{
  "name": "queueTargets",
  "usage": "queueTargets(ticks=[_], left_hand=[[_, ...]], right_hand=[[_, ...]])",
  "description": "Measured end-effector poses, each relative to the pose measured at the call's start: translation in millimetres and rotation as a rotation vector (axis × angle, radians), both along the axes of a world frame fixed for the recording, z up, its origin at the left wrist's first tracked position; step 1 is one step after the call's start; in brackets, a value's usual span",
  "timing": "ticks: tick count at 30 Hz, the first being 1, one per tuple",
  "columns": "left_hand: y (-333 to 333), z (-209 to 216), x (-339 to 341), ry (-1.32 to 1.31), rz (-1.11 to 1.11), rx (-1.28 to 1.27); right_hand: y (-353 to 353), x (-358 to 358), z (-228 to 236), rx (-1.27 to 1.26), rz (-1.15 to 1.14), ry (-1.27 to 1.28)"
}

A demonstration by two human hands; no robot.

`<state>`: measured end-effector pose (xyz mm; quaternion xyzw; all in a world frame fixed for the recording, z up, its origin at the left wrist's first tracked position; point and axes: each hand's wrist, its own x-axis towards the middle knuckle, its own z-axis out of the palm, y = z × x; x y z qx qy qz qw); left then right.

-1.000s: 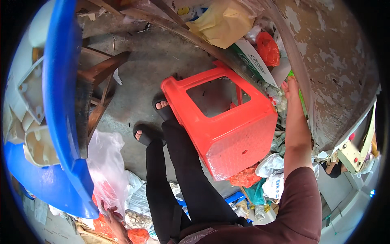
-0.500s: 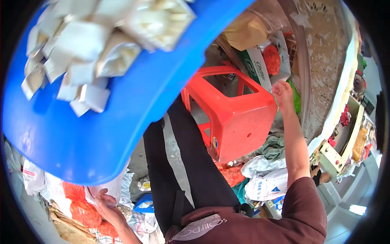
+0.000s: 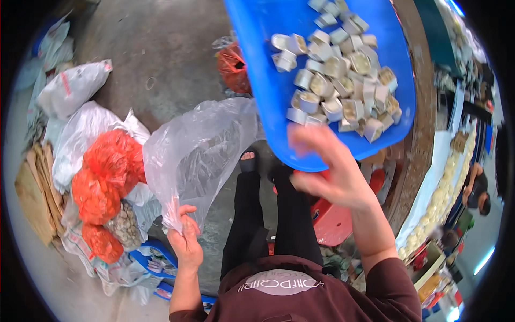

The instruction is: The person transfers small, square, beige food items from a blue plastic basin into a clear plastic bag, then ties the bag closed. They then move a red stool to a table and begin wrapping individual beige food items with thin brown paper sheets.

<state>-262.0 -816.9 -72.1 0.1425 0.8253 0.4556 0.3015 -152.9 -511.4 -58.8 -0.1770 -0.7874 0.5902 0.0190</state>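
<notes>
Below, grey concrete floor (image 3: 161,48) (bags (image 3: 102,177) piled), left hand (image 3: 185,239) fingers pinching clear bag (image 3: 198,150); right hand (image 3: 332,172) seemingly spread.

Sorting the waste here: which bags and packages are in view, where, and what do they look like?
Clear plastic bag: held by left hand, crumpled.
Orange mesh sacks: left, bulging.
White sacks: upper left.
Blue tray: above right hand, holding small pale wrapped packs.

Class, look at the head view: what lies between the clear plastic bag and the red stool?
The person's two legs in black trousers lie between the clear plastic bag and the red stool.
</notes>
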Motion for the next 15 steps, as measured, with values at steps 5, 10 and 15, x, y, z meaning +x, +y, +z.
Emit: queueTargets(ticks=[5, 10, 15], left_hand=[[-14.7, 54.3, -7.3, 0.061, 0.127, 0.229], [-10.9, 110.2, -7.8, 0.267, 0.559, 0.393], [3.4, 104.5, -14.5, 0.259, 0.596, 0.278]], right_hand=[[-14.6, -113.2, -40.6, 0.532, 0.221, -0.067], [-17.2, -166.2, -90.3, 0.607, 0.243, -0.163], [43.4, -216.8, -90.3, 0.320, -0.007, -0.178]])
